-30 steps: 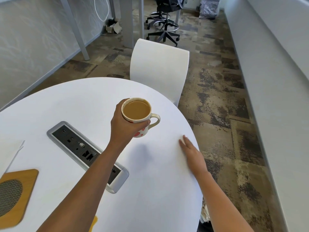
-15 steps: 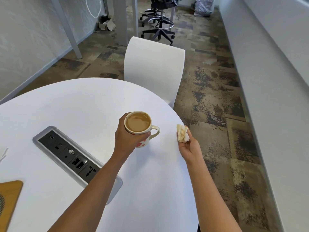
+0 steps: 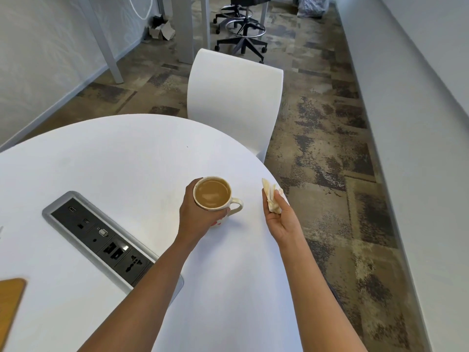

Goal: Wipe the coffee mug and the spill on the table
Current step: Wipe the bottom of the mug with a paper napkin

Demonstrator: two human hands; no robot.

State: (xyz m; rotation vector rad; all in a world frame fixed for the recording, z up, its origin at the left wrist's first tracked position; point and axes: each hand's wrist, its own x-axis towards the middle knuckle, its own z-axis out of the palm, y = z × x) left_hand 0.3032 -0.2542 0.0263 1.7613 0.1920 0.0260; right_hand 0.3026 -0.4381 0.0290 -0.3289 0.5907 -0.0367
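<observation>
A cream coffee mug (image 3: 212,193) with red spots, full of milky coffee, is just above or on the white round table (image 3: 121,158); I cannot tell if it touches. My left hand (image 3: 198,214) wraps its left side, with the handle pointing right. My right hand (image 3: 279,219) is palm up near the table's right edge and pinches a crumpled, coffee-stained tissue (image 3: 272,196). No spill shows on the tabletop.
A grey power and data socket panel (image 3: 101,237) is set into the table left of my left arm. A wooden board corner (image 3: 10,301) lies at the far left. A white chair (image 3: 233,102) stands behind the table; a black stool (image 3: 241,29) is farther back.
My right hand lifted off the table edge and turned palm up with the stained tissue in it. My left hand brought the mug lower.
</observation>
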